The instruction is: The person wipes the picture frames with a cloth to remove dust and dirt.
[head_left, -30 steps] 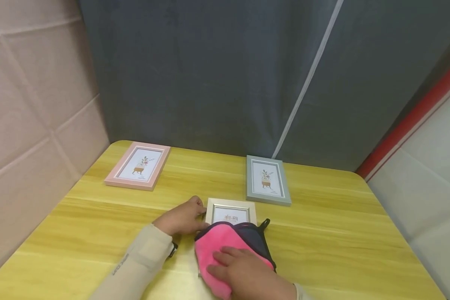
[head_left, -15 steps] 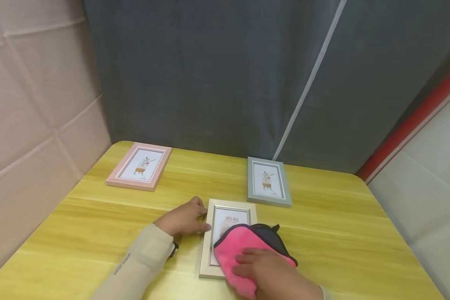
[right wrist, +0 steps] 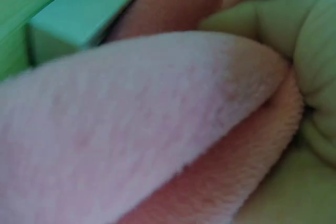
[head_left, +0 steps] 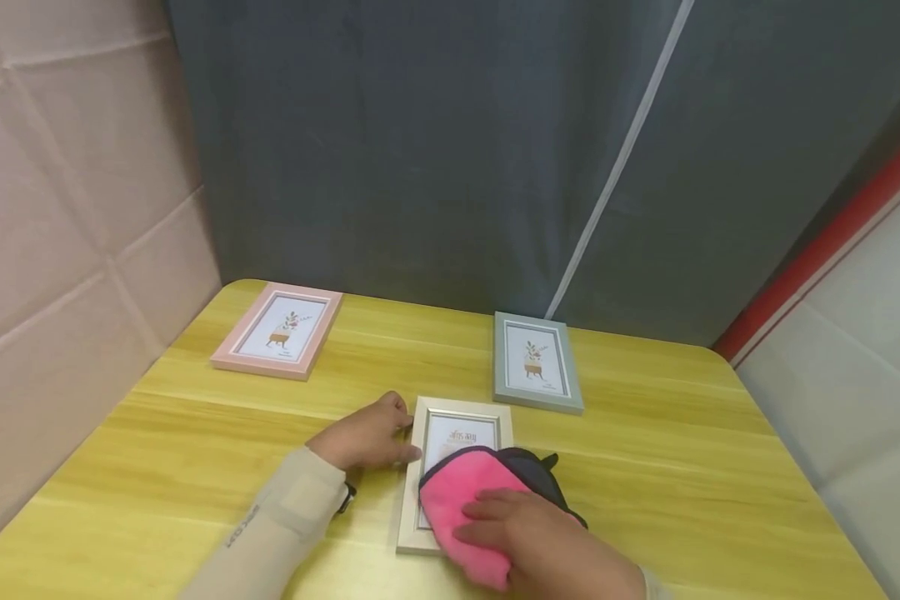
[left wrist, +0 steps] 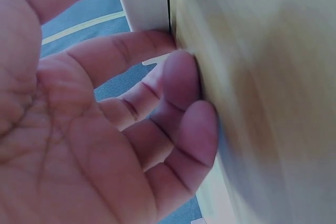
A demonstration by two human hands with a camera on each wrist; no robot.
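Observation:
A cream picture frame lies face up near the front of the table, its printed lettering upside down in the head view. At its left edge is my left hand, thumb and forefinger holding the border. The left wrist view shows the fingers of that hand curled, tips at the tabletop beside the frame's side. My right hand grips a pink cloth with dark edging, spread over the frame's lower right part. In the right wrist view, the cloth bunches into folds within the hand, beside a frame corner.
On the yellow wood-grain table, a pink picture frame lies at the back left. A grey-green picture frame lies at the back right. A dark curtain hangs behind, with pale walls at both sides.
The right hand has slid the cloth rightward over the cream frame, uncovering its left side, then slightly back left. The left hand stays at the frame's edge.

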